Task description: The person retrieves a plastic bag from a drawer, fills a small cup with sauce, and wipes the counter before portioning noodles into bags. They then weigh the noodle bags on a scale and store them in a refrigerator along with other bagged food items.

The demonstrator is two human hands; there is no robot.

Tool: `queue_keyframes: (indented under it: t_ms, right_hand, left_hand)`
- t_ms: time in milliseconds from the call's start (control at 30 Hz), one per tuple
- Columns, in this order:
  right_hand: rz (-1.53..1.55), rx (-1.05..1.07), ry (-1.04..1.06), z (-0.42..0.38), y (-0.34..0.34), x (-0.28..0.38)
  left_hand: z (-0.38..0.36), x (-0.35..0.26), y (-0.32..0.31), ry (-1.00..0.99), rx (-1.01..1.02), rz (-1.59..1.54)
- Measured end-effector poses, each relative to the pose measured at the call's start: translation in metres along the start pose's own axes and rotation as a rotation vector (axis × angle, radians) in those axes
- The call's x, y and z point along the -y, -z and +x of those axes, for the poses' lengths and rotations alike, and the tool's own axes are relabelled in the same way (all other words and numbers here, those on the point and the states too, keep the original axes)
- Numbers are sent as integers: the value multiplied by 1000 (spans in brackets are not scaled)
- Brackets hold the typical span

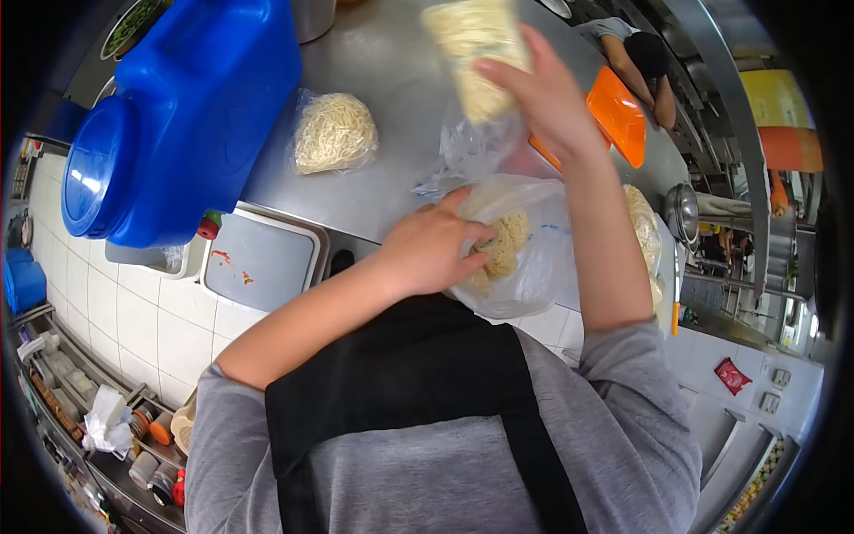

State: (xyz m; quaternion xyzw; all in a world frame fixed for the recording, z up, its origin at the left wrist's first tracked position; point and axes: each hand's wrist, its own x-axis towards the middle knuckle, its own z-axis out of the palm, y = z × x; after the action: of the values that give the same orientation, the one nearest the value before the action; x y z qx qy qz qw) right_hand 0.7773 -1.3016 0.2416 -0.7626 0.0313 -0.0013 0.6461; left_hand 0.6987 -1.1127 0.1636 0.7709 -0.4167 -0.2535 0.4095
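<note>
My right hand is raised over the table, fingers closed around a block-shaped pack of pale noodles that is slightly blurred. Lower down, my left hand grips the near side of a translucent plastic bag, with its fingertips at the mouth. Inside that bag lie yellowish noodles. A crumpled clear plastic bag rests on the metal table beneath the raised pack. Another clear bag of noodles sits to the left, apart from both hands.
A large blue plastic container stands at the left. Orange trays lie on the right, with more bagged noodles and metal bowls nearby. A grey-lidded bin is below the table edge. Another person is at the far right.
</note>
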Motion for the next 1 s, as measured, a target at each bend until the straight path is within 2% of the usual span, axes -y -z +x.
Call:
queue_keyframes:
  t_ms: [100,133,167,233,300,333,367,433,600,667,700,733,833,900,967,1000]
  right_hand:
    - [524,-60,-42,-100,11,24]
    - [711,-46,-39,-127,10,14]
    - [635,-87,-43,-149,7,2]
    - [568,-115,-47,-168,7,-30]
    - [-139,-171,-53,-175,11,-59]
    - [-489,-206,-67,-178,12,-65]
    - [-483,-200,-65,-178,12,-68]
    - [-1110,-319,142,-175,13,-72]
    - [-1290,-287,51,-167,9,-58]
    - [-1420,-77,-99,-159,13,-28]
    - [-1421,-64,-92,-149,9,-9]
    - [-1386,-47,12,-133,5,13]
    - [-1141,20,408,-75,-36,37]
    - [-1146,338,422,-36,-74,4]
    - [-1280,319,557,-5,-120,-66]
    - [-1403,277,604,4,-139,-91]
  left_hand:
    - [30,12,-9,-70,-42,-61]
    - [35,2,8,13,59,-52]
    - [40,7,8,18,48,-48]
    - [44,23,6,-142,5,-603]
    - [39,16,18,-129,-2,-521]
    - [41,20,11,-246,-61,-406]
    - [42,20,5,-361,-117,-290]
    - [40,5,1,-352,-64,-302]
    - [35,4,-16,-303,-81,-222]
    - [31,6,-18,-305,-91,-182]
    - [28,3,-18,-230,-39,-176]
    - [27,0,-19,-155,15,-171]
    - [25,-1,-24,-129,39,-108]
    - [45,32,-72,-180,24,-61]
    - [45,40,-81,-230,10,-7]
    - [38,30,-72,-267,-150,-150]
